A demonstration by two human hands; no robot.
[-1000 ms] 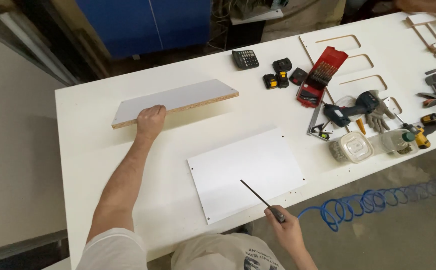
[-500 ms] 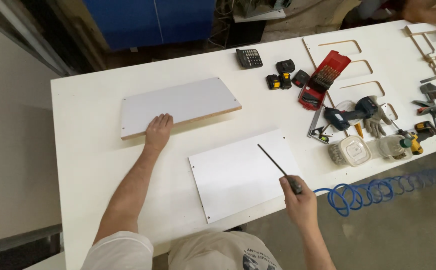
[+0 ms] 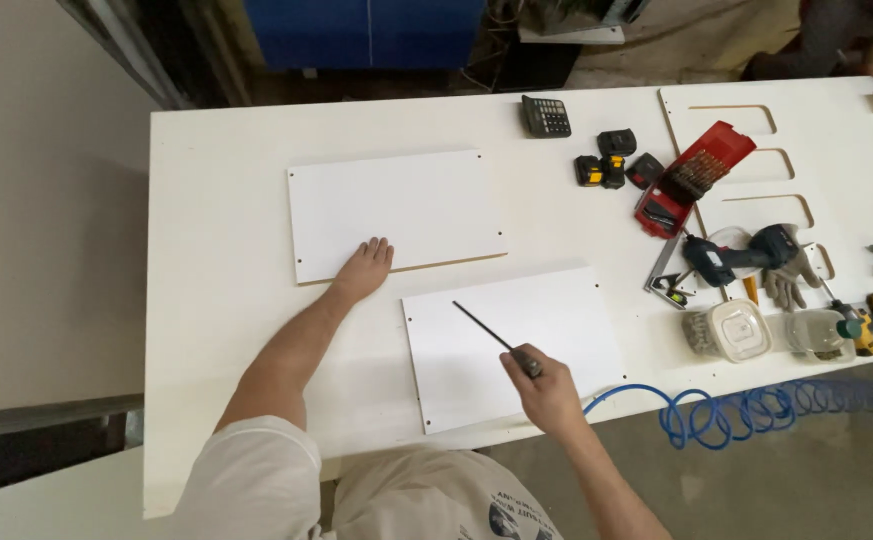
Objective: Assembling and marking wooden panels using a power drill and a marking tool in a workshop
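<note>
Right hand gripping screwdriver, white workbench, grey workshop floor

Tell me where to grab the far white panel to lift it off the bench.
Take the far white panel by its near long edge, coming from the person's side. It lies flat on the white bench, so only edges offer purchase, and that brown-cored edge is nearest. The left hand already rests there; the fingers can probably hook under it.

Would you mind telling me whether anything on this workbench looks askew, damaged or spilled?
Nothing looks damaged or spilled. The near white panel lies slightly rotated, one corner at the table edge. The left hand rests on the far panel; the right hand holds a thin tool.
</note>
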